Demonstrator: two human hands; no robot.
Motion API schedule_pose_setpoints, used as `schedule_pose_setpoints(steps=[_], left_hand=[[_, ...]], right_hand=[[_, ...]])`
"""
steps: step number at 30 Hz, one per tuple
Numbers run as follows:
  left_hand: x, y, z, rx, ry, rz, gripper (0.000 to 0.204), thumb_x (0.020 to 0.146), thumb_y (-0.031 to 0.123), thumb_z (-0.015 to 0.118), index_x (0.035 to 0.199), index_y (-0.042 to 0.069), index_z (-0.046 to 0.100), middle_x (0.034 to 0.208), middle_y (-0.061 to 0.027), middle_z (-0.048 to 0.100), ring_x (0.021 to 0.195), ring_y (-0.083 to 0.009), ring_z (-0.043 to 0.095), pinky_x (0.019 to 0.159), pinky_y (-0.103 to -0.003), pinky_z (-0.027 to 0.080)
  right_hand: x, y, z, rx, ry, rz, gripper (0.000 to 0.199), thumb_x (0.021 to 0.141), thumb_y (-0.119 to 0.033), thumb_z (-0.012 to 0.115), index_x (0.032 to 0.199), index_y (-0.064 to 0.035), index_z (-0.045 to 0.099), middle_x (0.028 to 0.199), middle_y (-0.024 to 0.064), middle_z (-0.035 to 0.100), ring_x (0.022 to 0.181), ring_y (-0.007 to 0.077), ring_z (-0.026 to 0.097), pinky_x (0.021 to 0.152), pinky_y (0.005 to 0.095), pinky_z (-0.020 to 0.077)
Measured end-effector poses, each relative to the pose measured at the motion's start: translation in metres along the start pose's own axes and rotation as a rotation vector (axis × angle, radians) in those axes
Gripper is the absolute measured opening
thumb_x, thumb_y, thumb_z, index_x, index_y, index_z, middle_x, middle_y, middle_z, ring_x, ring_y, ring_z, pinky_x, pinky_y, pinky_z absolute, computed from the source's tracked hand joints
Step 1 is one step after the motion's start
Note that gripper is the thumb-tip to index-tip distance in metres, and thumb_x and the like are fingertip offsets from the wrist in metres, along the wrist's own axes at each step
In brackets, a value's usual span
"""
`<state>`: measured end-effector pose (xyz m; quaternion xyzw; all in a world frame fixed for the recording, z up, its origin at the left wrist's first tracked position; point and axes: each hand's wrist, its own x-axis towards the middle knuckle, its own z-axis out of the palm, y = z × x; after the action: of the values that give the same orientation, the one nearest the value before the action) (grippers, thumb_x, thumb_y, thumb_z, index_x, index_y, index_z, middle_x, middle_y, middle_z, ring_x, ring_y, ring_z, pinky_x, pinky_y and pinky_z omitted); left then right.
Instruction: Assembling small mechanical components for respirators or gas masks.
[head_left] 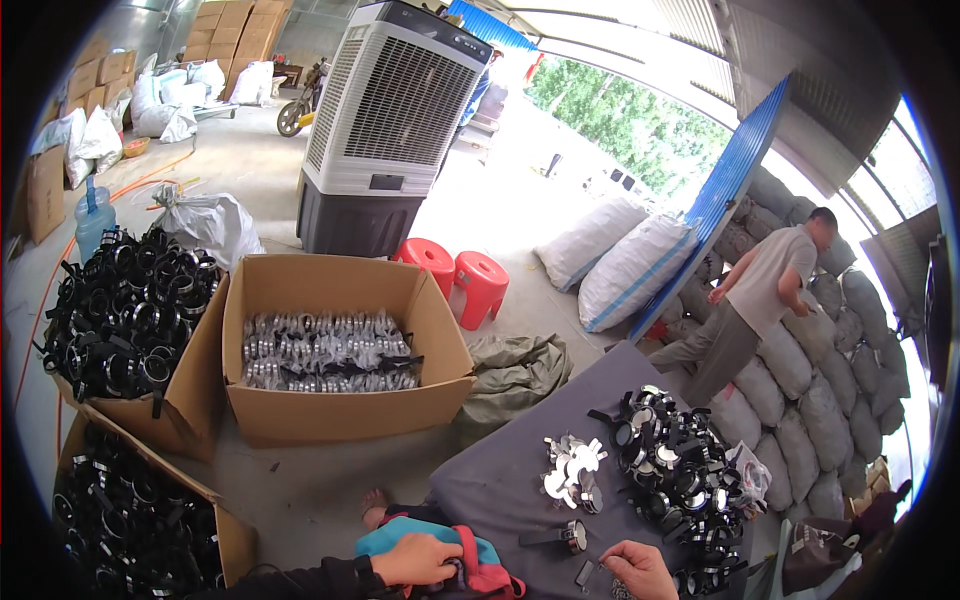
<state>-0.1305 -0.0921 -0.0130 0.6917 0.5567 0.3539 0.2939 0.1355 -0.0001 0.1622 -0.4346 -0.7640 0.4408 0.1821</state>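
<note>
My left hand (418, 560), with a black band on its wrist, is curled over a teal and red cloth (482, 563) near the lower edge. My right hand (642, 571) hovers low over the grey-covered table (520, 475), thumb and forefinger pressed together; whatever they hold is too small to tell. Beside those fingertips lie a small dark rectangular piece (584, 573) and a few tiny metal bits (621, 588). Just beyond is a single watch (572, 537) with a black strap. A cluster of white round pieces (572, 468) sits farther off, left of a large heap of black-strapped watches (672, 455).
An open carton (345, 425) holds rows of wrapped watches; two more cartons (190, 415) to its left overflow with black straps. Beyond stand red stools (481, 285), an air cooler (392, 120) and white sacks (640, 272). A person (765, 290) walks past stacked sacks on the right.
</note>
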Motion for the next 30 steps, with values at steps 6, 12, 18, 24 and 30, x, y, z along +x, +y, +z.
schedule_pose_setpoints(steps=[6,12,18,24,30], left_hand=[[-0.001,-0.003,0.002,0.047,-0.001,0.02,0.021,0.073,0.023,0.054,0.092,0.016,0.061,0.058,-0.0109,0.056,0.053,-0.0288,0.055,0.051,-0.039,0.043],[-0.001,-0.005,0.006,0.07,0.006,0.035,0.022,0.072,0.024,0.055,0.092,0.016,0.061,0.059,-0.0115,0.056,0.054,-0.0289,0.056,0.051,-0.04,0.043],[-0.002,0.004,0.001,0.036,0.034,-0.001,0.019,0.069,0.024,0.054,0.085,0.014,0.059,0.059,-0.0137,0.056,0.056,-0.0334,0.055,0.051,-0.044,0.042],[0.0,0.002,-0.002,0.028,-0.005,-0.02,0.02,0.07,0.024,0.054,0.086,0.014,0.059,0.06,-0.0136,0.057,0.056,-0.0334,0.055,0.051,-0.044,0.042],[-0.001,0.001,0.002,0.003,0.017,-0.013,0.021,0.071,0.024,0.053,0.087,0.014,0.06,0.061,-0.0138,0.057,0.057,-0.0334,0.055,0.053,-0.043,0.043]], right_hand=[[0.001,-0.004,0.006,-0.074,0.0,0.003,0.006,0.082,-0.006,0.052,0.082,-0.0018,0.056,0.06,-0.0053,0.046,0.053,0.0021,0.038,0.046,0.0184,0.0312],[-0.001,-0.01,0.012,-0.146,-0.034,-0.094,0.007,0.082,-0.006,0.052,0.081,-0.0003,0.056,0.061,-0.0003,0.054,0.053,0.0034,0.044,0.046,0.0207,0.0345],[0.0,-0.022,0.018,-0.216,-0.036,-0.133,0.007,0.081,-0.006,0.053,0.082,-0.0002,0.057,0.056,0.0003,0.055,0.049,0.0043,0.045,0.044,0.0213,0.0341],[0.006,-0.024,0.02,-0.219,-0.048,-0.173,0.008,0.081,-0.007,0.054,0.083,-0.0005,0.058,0.055,0.0005,0.054,0.048,0.0043,0.045,0.043,0.0212,0.0334],[0.005,-0.016,0.021,-0.207,-0.04,-0.199,0.008,0.08,-0.007,0.054,0.082,0.0001,0.057,0.057,0.0018,0.054,0.05,0.0049,0.046,0.045,0.0213,0.0348]])
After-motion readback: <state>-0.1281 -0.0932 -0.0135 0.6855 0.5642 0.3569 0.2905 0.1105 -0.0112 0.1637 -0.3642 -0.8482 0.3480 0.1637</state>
